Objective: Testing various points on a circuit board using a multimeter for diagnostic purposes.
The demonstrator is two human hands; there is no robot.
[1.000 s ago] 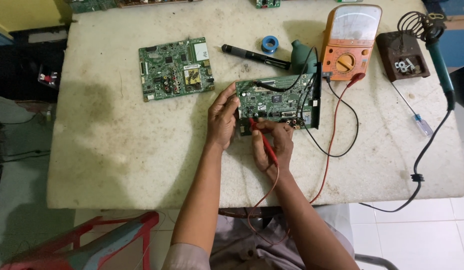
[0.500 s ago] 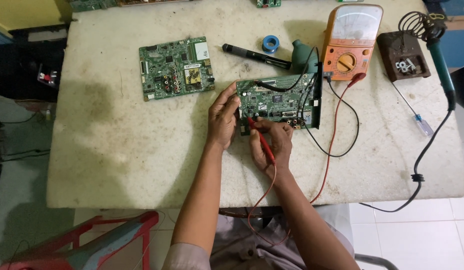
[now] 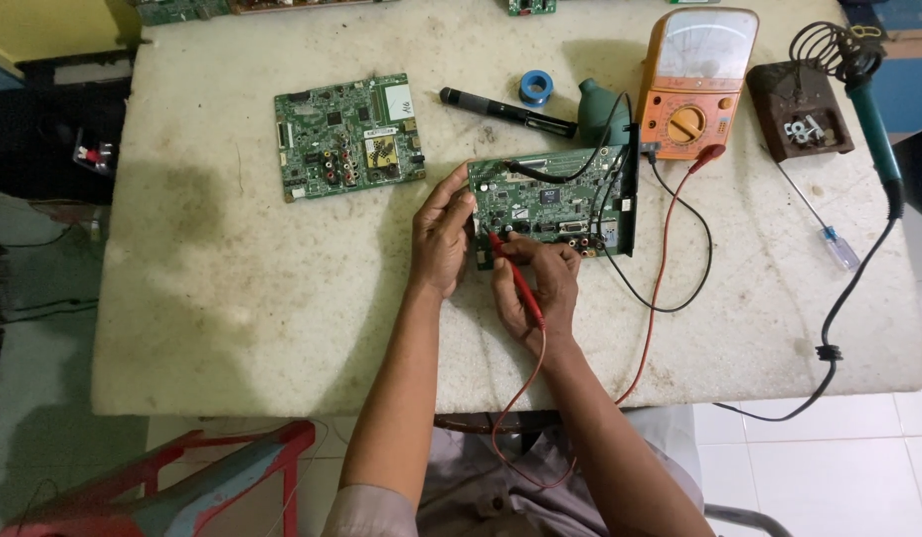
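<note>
Pinching a thin red multimeter probe [image 3: 515, 278] between thumb and fingers, right hand [image 3: 540, 288] sets its tip on the near-left part of the green printed circuit board [image 3: 550, 204], which lies flat mid-worktop, nearer the far edge. Left hand [image 3: 441, 239] has fingers pressed against the board's left edge, steadying it, holding nothing else. Red lead [image 3: 660, 288] and black lead [image 3: 679, 249] loop off to the orange analogue multimeter [image 3: 694, 85] just behind the board. Second green circuit board [image 3: 346, 134] lies apart to the left; black pen-shaped tool [image 3: 505, 107] and blue tape roll [image 3: 535, 87] sit toward the far edge; teal-handled soldering iron [image 3: 873, 109] rests in its coil stand at far right. Risk, as judged: probe tip slipping and bridging neighbouring pins; slack lead snagging on the wrist and pulling the tip off.
</note>
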